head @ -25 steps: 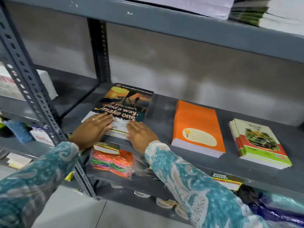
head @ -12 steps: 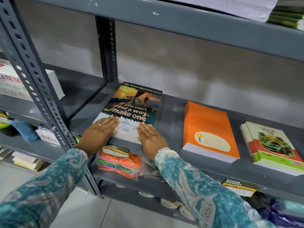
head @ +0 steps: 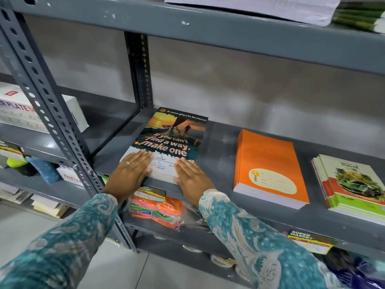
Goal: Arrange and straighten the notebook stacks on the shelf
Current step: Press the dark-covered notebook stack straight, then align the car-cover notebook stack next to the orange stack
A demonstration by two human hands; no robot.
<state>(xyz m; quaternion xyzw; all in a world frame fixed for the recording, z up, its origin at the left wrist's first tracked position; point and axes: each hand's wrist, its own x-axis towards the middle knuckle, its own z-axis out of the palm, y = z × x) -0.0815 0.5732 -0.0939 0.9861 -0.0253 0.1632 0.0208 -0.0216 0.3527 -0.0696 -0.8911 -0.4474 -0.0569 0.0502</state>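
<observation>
A stack of notebooks with a sunset cover reading "If you can't find a way, make one" (head: 173,138) lies at the left end of the grey middle shelf (head: 218,163). My left hand (head: 129,174) lies flat on the stack's near left corner, its thumb against the front edge. My right hand (head: 192,180) lies flat on the near right corner. Neither hand grips anything. To the right lie an orange notebook stack (head: 268,163) and a green and red stack with a car picture (head: 354,184), its notebooks slightly fanned.
A perforated grey upright (head: 48,113) stands left of my left arm. A packet of bright coloured bands (head: 156,209) sits on the shelf below. A white box (head: 18,109) rests on the neighbouring shelf at the left. More paper stacks (head: 270,7) lie on the top shelf.
Both hands stay flat on the near edge of the sunset-cover stack. The view has shifted slightly; the stack sits a little squarer to the shelf edge.
</observation>
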